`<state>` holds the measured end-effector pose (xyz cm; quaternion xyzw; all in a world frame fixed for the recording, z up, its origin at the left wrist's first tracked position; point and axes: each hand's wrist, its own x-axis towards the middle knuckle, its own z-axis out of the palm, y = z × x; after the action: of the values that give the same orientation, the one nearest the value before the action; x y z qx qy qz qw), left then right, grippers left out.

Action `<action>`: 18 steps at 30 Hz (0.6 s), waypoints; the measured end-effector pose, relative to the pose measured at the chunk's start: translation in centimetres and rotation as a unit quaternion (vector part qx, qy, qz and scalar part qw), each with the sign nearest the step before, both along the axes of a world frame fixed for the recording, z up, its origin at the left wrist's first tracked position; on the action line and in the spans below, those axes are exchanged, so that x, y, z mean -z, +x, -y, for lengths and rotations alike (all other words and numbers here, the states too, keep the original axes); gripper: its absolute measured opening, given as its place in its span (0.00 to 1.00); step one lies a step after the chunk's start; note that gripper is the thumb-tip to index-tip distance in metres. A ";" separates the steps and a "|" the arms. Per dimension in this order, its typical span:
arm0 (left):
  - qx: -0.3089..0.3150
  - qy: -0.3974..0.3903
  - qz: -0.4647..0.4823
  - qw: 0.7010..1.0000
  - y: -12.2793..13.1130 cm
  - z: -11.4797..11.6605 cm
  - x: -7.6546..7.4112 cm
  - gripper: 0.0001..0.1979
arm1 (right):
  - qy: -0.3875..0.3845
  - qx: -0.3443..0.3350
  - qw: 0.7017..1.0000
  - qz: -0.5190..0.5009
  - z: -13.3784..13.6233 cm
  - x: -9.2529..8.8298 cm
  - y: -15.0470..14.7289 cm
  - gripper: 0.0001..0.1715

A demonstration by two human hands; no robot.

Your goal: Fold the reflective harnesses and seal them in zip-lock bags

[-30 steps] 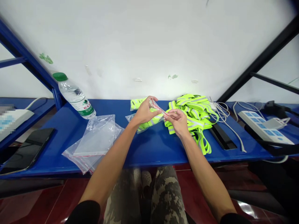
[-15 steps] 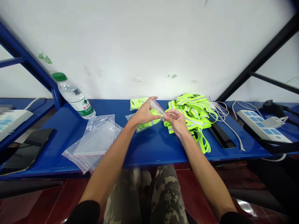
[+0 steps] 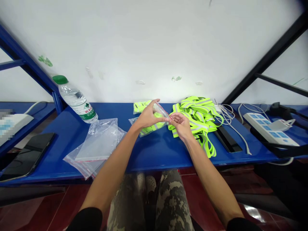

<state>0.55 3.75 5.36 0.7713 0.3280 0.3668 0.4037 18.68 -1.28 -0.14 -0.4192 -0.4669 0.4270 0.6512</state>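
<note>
Between my hands is a clear zip bag [image 3: 154,127] with a red-edged seal and a folded neon yellow reflective strap inside. My left hand [image 3: 147,116] is closed around the bag's left side, thumb stretched along the front toward the right corner. My right hand [image 3: 181,124] pinches the right end of the red seal. Behind my left hand, another packed bag [image 3: 140,106] with a yellow strap lies near the wall. Just right of my right hand spreads a loose heap of yellow straps [image 3: 199,112] with silver stripes.
Clear empty bags [image 3: 96,144] lie flat at the left, before a water bottle [image 3: 80,102]. A black phone [image 3: 227,139] and white cables [image 3: 229,117] are right of the strap heap. A power strip [image 3: 270,130] is farther right; another dark phone [image 3: 27,154] lies far left.
My left thumb has slid right along the bag, toward my right fingertips at the seal's end. The bag stays in both hands, and the rest has barely shifted in view.
</note>
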 end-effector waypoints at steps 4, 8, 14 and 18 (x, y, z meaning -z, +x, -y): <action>-0.003 -0.009 0.030 1.000 -0.1 -0.3 0.1 0.43 | 0.004 -0.002 1.000 -0.007 0.1 -0.1 -0.1 0.24; -0.014 0.020 0.041 0.999 0.0 -0.7 0.5 0.44 | 0.001 -0.016 1.000 -0.012 0.3 -0.3 -0.2 0.27; -0.021 0.063 0.048 0.997 0.3 -0.7 1.0 0.41 | 0.001 -0.002 1.000 0.014 0.3 -0.4 -0.3 0.26; -0.016 0.038 0.040 0.998 0.0 -0.5 0.7 0.40 | 0.009 0.000 1.000 0.023 0.2 -0.2 -0.2 0.24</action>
<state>0.55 4.25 4.63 0.7654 0.3094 0.4163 0.3810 18.48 -1.45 0.03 -0.4231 -0.4856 0.4126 0.6442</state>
